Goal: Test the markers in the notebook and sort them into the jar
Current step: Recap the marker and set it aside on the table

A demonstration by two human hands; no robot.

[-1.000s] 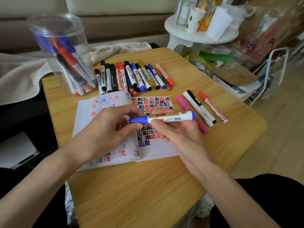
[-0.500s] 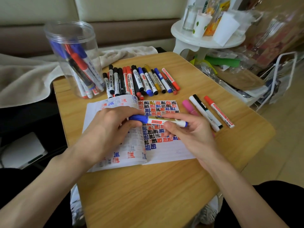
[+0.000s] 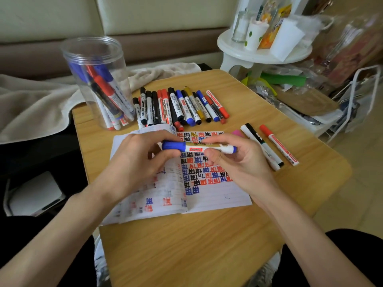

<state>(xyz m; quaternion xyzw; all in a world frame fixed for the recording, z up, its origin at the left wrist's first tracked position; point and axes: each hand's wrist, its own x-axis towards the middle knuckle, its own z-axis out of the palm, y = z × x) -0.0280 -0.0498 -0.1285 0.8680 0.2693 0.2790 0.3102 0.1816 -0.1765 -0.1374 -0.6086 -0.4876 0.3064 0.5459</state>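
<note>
I've got the blue marker level above the notebook: left hand pinching its cap, right hand gripping the barrel.

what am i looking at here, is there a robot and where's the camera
There is no robot: these are a person's two bare hands, filmed by a camera worn on the head, looking down. The left hand grips the blue cap of a blue marker and the right hand holds its white barrel, above an open notebook full of coloured test marks. On the wooden table are a row of markers, a few loose markers at the right, and a clear jar with several markers in it.
</note>
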